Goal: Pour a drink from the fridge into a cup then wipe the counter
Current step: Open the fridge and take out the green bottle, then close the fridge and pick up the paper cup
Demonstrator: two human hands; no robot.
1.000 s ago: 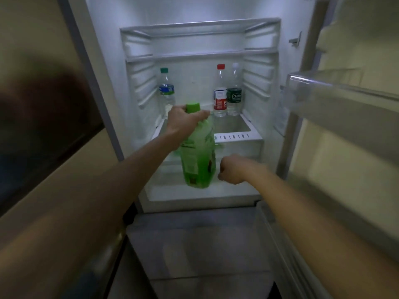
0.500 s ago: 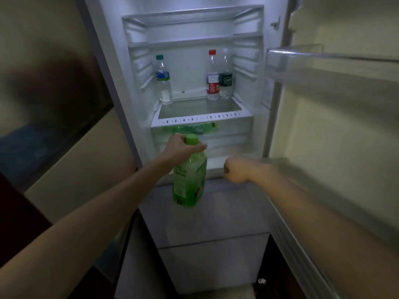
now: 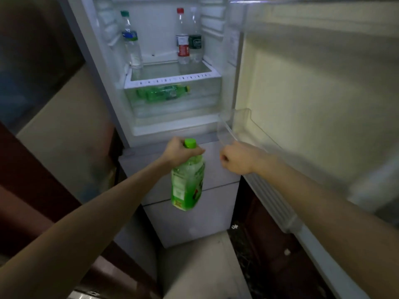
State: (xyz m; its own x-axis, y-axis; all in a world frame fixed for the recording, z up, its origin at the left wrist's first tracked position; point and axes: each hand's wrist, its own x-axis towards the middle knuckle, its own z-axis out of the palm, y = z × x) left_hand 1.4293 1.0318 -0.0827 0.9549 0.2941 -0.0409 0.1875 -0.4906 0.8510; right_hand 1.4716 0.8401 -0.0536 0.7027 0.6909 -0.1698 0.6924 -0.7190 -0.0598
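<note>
A green drink bottle (image 3: 187, 184) with a green cap hangs upright in front of the fridge's lower drawers, outside the compartment. My left hand (image 3: 180, 150) grips it around the neck, just under the cap. To its right, my right hand (image 3: 235, 157) is a closed fist with nothing in it, close to the lower edge of the open fridge door (image 3: 313, 87). No cup or counter is in view.
The open fridge (image 3: 172, 124) holds a blue-labelled bottle (image 3: 131, 42) at left, two bottles (image 3: 187, 37) at right on the shelf, and a green bottle (image 3: 164, 93) lying in the drawer. A clear door bin (image 3: 235, 126) juts out beside my right hand. Dark cabinets flank the fridge.
My left hand has drawn the green bottle out of the fridge and down in front of the lower drawers. My right fist has followed downward, and the view has pulled back.
</note>
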